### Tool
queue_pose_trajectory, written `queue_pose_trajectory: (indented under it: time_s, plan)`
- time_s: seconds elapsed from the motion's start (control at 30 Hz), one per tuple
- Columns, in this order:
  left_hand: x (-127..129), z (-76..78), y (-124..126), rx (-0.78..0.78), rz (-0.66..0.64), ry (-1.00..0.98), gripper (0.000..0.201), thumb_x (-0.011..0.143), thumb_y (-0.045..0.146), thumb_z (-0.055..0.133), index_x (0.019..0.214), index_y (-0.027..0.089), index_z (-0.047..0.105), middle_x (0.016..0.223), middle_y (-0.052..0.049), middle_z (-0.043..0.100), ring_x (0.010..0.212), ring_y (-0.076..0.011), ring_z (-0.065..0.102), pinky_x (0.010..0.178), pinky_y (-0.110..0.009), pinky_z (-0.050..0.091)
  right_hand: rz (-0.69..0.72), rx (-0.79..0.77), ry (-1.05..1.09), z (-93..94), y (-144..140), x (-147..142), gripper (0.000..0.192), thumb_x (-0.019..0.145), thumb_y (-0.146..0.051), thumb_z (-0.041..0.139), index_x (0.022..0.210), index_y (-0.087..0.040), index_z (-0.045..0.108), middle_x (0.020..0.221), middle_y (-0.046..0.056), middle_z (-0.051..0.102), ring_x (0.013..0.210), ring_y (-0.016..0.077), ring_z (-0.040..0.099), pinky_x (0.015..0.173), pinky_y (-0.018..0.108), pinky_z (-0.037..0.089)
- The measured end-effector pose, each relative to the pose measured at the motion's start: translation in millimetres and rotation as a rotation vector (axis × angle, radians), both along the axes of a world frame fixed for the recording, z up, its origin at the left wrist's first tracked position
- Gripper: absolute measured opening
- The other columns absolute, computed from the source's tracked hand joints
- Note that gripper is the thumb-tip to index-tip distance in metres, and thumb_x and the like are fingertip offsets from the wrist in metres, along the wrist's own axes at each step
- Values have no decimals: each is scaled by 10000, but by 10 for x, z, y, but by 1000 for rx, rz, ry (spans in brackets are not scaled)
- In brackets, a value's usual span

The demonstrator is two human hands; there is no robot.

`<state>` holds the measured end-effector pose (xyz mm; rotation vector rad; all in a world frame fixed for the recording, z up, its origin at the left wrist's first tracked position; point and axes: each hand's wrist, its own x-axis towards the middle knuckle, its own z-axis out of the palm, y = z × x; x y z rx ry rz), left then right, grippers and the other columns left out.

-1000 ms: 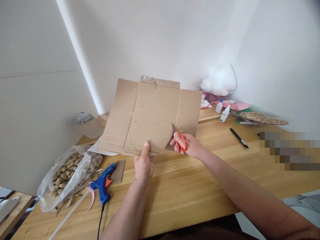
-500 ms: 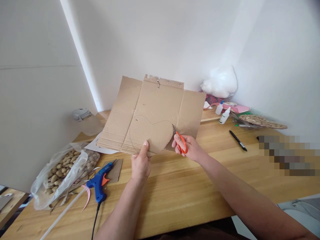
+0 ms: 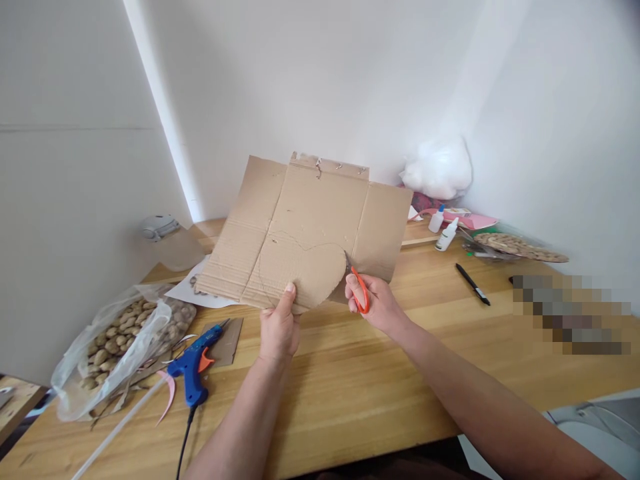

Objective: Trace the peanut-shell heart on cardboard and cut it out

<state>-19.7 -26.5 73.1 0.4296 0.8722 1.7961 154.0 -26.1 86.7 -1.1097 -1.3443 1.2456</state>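
Observation:
A folded-out piece of brown cardboard (image 3: 320,207) is held tilted above the table, with a heart outline drawn on its lower part. My left hand (image 3: 281,327) grips its bottom edge, thumb on top of the heart and fingers underneath. Orange-handled scissors (image 3: 361,293) sit in my right hand (image 3: 375,303), fingers closed round the loops. Their blades are at the heart's right side, on the drawn line. Below that point the cardboard is cut along the curve, down to the lower edge.
At left lie a plastic bag of peanuts (image 3: 117,340) and a blue glue gun (image 3: 193,367) with a cord. White bottles (image 3: 447,235), a black pen (image 3: 473,285), a peanut-covered piece (image 3: 520,247) and a white bag (image 3: 437,170) are at right on the wooden table (image 3: 350,393).
The view has shifted slightly. The scissor handles have closed a little and tilt more upright, with the blades still at the heart's right edge. My left hand keeps its grip.

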Motion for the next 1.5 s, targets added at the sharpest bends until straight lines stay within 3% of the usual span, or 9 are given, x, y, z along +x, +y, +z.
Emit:
queue_pose_trajectory:
  time_s: [0.43, 0.6, 0.77, 1.03, 1.3, 1.5]
  plan:
    - [-15, -9, 21, 25, -20, 7, 314, 798, 93, 713, 1094, 197, 718, 1177, -76, 734, 1184, -231, 645, 1052, -432, 489, -28, 15, 35, -78, 45, 0, 534, 825, -636, 626, 575, -210, 422, 547, -43, 426, 451, 88, 428, 476, 259, 328]
    - [-27, -27, 26, 42, -16, 16, 291, 788, 109, 729, 1068, 188, 726, 1214, -73, 720, 1242, -235, 605, 1093, -413, 451, 26, -57, 22, -50, 8, 38, 543, 839, -716, 544, 669, -200, 535, 473, -30, 485, 398, 86, 392, 418, 244, 282]
    - [-35, -60, 28, 67, -31, 58, 349, 751, 178, 790, 1091, 179, 717, 1235, -89, 710, 1276, -249, 578, 1113, -417, 427, 75, -65, -6, -28, -24, 84, 604, 870, -755, 441, 796, -180, 610, 537, 1, 593, 392, 80, 423, 410, 227, 301]
    - [-68, -51, 43, 75, -81, 73, 391, 685, 201, 840, 1055, 182, 719, 1219, -79, 719, 1257, -253, 592, 1090, -391, 458, 108, -78, -154, 144, -30, 219, 638, 891, -750, 406, 763, -161, 617, 530, 11, 602, 380, 65, 401, 429, 227, 290]
    - [-52, -48, 30, 74, -127, 74, 456, 652, 221, 859, 1080, 193, 706, 1258, -68, 700, 1284, -259, 569, 1097, -400, 449, 113, -77, -173, 276, 13, 293, 614, 889, -729, 450, 726, -158, 611, 482, 0, 553, 389, 67, 388, 433, 224, 285]
    - [-84, -41, 38, 39, -146, 86, 417, 637, 226, 859, 1028, 178, 721, 1206, -86, 724, 1221, -273, 618, 1017, -393, 517, 125, -146, -220, 322, 19, 323, 608, 861, -739, 492, 706, -161, 602, 473, -3, 538, 381, 63, 373, 408, 216, 237]
